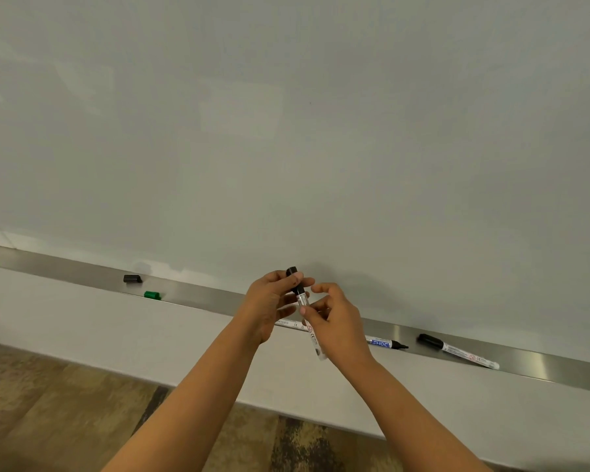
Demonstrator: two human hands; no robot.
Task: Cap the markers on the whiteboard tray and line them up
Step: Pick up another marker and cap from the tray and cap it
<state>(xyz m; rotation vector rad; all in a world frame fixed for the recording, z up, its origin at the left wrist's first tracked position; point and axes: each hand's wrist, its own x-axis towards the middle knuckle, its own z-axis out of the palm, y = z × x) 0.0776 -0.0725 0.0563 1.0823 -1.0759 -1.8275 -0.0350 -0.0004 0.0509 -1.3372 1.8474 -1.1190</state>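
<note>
Both hands meet above the metal whiteboard tray (82, 272) and hold one white marker (303, 299) nearly upright. My left hand (273, 303) pinches the black cap (292, 271) on its top end. My right hand (338, 321) grips the marker's barrel lower down. A loose black cap (132, 278) and a loose green cap (152, 295) lie on the tray at the left. Behind my hands lies a white marker (292, 324), partly hidden. Right of my hands lie an uncapped marker with a blue label (387, 344) and a capped black marker (457, 351).
The whiteboard (286, 131) fills the upper view. Below the tray is a pale wall band (116, 335), then a brown patterned floor (65, 420).
</note>
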